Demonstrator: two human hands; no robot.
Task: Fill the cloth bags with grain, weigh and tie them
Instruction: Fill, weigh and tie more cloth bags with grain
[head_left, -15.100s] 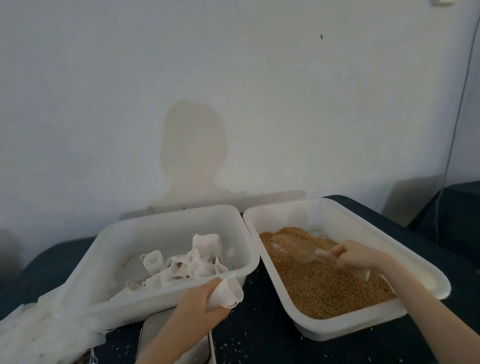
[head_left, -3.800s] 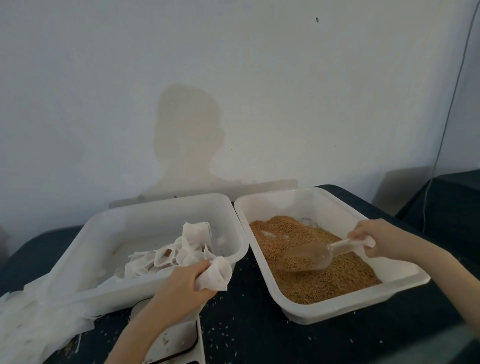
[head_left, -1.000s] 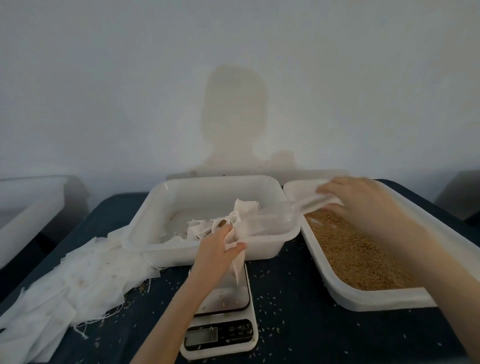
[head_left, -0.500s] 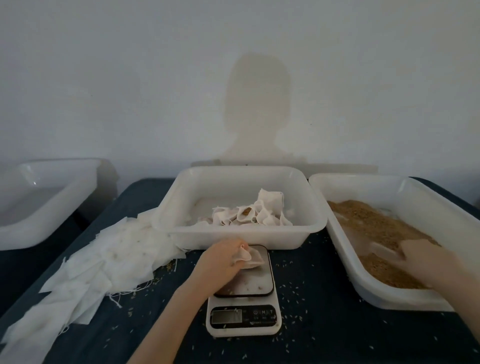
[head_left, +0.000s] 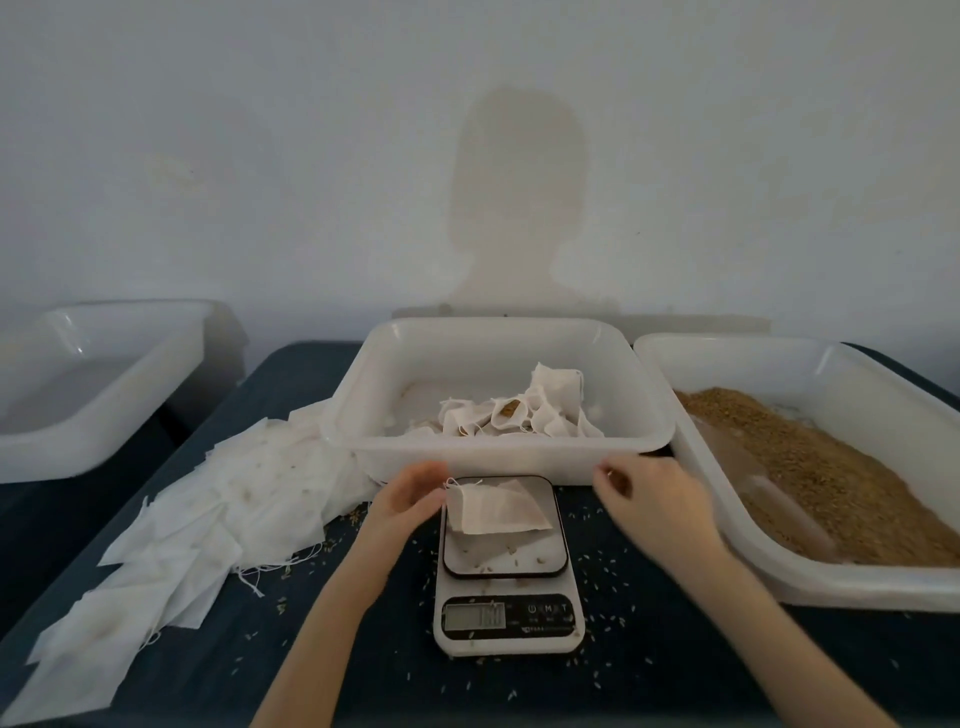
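A small white cloth bag (head_left: 493, 513) lies on its side on the platform of the kitchen scale (head_left: 506, 621). My left hand (head_left: 410, 501) is just left of the bag, fingers relaxed, fingertips at the bag's drawstring end. My right hand (head_left: 652, 501) hovers to the right of the scale with loosely curled fingers, holding nothing. A clear plastic scoop (head_left: 774, 504) lies in the brown grain (head_left: 841, 467) inside the right-hand white tray (head_left: 857, 590). Behind the scale, the middle white tray (head_left: 498, 447) holds several filled bags (head_left: 514, 415).
A pile of flat empty cloth bags (head_left: 208, 525) spreads over the dark table at the left. Another white tray (head_left: 78, 395) stands at the far left on a separate surface. Loose grains are scattered around the scale. A wall runs right behind the trays.
My left hand has let go of the bag, which now lies flat on the scale. My right hand has left the scoop in the grain and moved left toward the scale.
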